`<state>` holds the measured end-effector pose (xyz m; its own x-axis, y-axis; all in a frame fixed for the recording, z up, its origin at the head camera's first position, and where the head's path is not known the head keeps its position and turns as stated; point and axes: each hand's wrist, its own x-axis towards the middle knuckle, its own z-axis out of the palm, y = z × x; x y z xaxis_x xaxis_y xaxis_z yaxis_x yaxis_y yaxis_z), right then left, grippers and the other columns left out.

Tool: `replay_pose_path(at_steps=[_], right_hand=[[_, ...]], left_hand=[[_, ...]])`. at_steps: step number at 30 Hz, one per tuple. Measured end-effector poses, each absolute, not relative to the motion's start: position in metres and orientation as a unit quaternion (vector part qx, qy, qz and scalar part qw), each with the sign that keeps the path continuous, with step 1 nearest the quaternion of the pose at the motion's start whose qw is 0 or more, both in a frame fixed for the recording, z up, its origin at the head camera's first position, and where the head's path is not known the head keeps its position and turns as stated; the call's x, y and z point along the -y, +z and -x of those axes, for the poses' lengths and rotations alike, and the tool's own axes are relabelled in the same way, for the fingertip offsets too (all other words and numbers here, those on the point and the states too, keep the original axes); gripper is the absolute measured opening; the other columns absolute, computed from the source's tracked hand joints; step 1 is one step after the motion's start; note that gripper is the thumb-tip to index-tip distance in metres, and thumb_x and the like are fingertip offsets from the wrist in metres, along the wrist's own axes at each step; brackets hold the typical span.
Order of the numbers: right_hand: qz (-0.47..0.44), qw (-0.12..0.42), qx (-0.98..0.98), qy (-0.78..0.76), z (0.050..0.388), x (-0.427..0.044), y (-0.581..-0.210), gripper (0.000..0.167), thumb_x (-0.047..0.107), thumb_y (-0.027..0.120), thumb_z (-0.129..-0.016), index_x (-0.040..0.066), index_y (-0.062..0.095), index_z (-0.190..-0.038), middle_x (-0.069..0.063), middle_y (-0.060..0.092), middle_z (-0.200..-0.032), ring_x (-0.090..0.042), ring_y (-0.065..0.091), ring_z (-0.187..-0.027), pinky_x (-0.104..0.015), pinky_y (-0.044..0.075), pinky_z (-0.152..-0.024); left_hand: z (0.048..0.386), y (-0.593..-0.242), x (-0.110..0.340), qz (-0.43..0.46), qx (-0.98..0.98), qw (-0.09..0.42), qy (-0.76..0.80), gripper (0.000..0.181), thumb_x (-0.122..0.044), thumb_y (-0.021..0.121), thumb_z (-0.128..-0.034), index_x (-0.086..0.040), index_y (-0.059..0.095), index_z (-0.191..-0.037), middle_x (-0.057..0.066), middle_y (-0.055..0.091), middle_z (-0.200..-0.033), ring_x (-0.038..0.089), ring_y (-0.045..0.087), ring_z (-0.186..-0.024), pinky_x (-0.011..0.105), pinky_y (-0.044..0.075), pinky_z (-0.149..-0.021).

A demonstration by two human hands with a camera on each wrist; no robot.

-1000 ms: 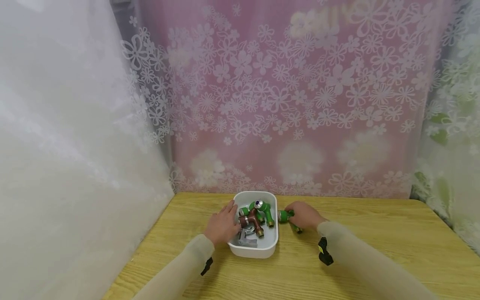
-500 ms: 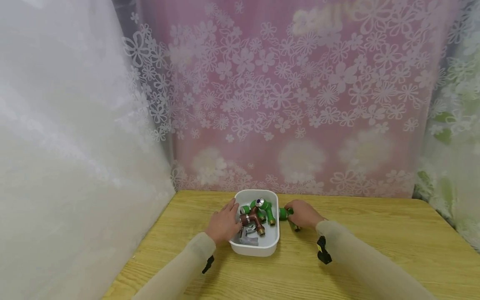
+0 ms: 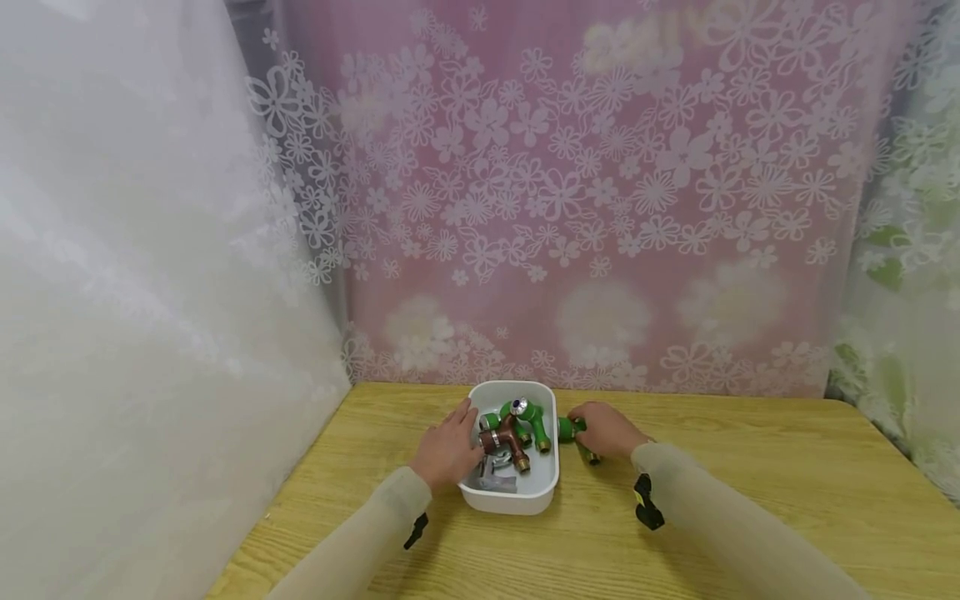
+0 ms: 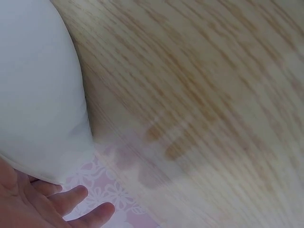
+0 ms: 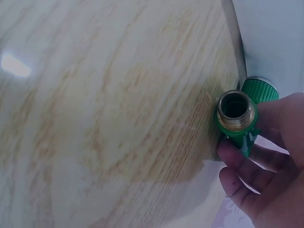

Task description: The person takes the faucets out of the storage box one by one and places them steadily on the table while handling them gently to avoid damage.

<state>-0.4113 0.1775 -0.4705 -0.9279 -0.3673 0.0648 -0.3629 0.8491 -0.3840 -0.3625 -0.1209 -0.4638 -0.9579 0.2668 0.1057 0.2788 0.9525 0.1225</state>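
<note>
In the head view, a white tub (image 3: 506,502) sits on the wooden table (image 3: 750,467), in front of a pink flowered curtain (image 3: 600,167). Inside it lie a brown tap (image 3: 508,437), green taps (image 3: 537,425), one with a silver cap, and some grey pieces (image 3: 498,484) at the near end. The left hand (image 3: 447,447) rests at the tub's left rim, fingers fairly straight and pointing away from the person. The right hand (image 3: 606,430) grips another tap, the loose green tap (image 3: 567,429), on the table just outside the tub's right wall.

In the left wrist view, the left hand's fingers reach past the tub's rim, spread and loosely extended, with the table below.

In the right wrist view, the right hand pinches the loose green tap between thumb and fingers. Its brass threaded mouth faces the camera, and its ribbed green end lies by the tub's wall; whether they touch, I cannot tell.
</note>
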Motion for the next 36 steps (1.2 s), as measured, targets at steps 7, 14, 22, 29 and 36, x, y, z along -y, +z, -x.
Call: replay_pose_path(at_steps=[7, 14, 22, 29, 36], right_hand=[[0.176, 0.016, -0.968, -0.177, 0.409, -0.176, -0.466, 0.042, 0.02, 0.067, -0.095, 0.008, 0.063, -0.135, -0.014, 0.064, -0.135, -0.035, 0.061, -0.121, -0.057, 0.051, -0.096], [0.189, -0.034, -0.97, -0.149, 0.408, -0.17, -0.449, 0.037, 0.022, 0.064, -0.096, 0.009, 0.066, -0.13, -0.014, 0.067, -0.127, -0.021, 0.067, -0.086, -0.039, 0.054, -0.065], [0.242, -0.055, -0.959, -0.134, 0.416, -0.15, -0.424, 0.036, 0.026, 0.065, -0.096, 0.011, 0.067, -0.13, -0.01, 0.069, -0.126, -0.028, 0.067, -0.108, -0.05, 0.055, -0.088], [0.285, -0.016, -0.948, -0.142, 0.417, -0.123, -0.406, 0.038, 0.021, 0.065, -0.096, 0.013, 0.065, -0.134, -0.008, 0.066, -0.134, -0.026, 0.065, -0.116, -0.049, 0.053, -0.097], [0.331, 0.01, -0.94, -0.087, 0.429, -0.102, -0.41, 0.05, 0.021, 0.072, -0.094, 0.01, 0.058, -0.141, -0.008, 0.064, -0.136, -0.027, 0.062, -0.123, -0.046, 0.052, -0.101]], left_hand=[[0.363, -0.463, 0.122, 0.135, 0.988, 0.041, -0.067, 0.069, -0.04, 0.055, -0.0985, -0.009, 0.035, -0.157, 0.008, 0.021, -0.168, 0.031, 0.036, -0.148, 0.058, 0.042, -0.109], [0.363, -0.461, 0.124, 0.137, 0.987, 0.041, -0.068, 0.069, -0.039, 0.055, -0.0985, -0.009, 0.035, -0.157, 0.009, 0.021, -0.168, 0.031, 0.037, -0.148, 0.059, 0.042, -0.108], [0.362, -0.459, 0.125, 0.136, 0.988, 0.04, -0.068, 0.069, -0.039, 0.056, -0.0989, -0.009, 0.035, -0.157, 0.009, 0.021, -0.168, 0.031, 0.036, -0.148, 0.06, 0.042, -0.109], [0.363, -0.462, 0.124, 0.131, 0.989, 0.027, -0.066, 0.071, -0.042, 0.056, -0.0995, -0.011, 0.033, -0.159, 0.008, 0.019, -0.169, 0.029, 0.034, -0.15, 0.06, 0.04, -0.11], [0.365, -0.463, 0.121, 0.132, 0.989, 0.031, -0.065, 0.071, -0.043, 0.056, -0.0992, -0.012, 0.033, -0.159, 0.007, 0.019, -0.169, 0.03, 0.037, -0.148, 0.059, 0.042, -0.109]])
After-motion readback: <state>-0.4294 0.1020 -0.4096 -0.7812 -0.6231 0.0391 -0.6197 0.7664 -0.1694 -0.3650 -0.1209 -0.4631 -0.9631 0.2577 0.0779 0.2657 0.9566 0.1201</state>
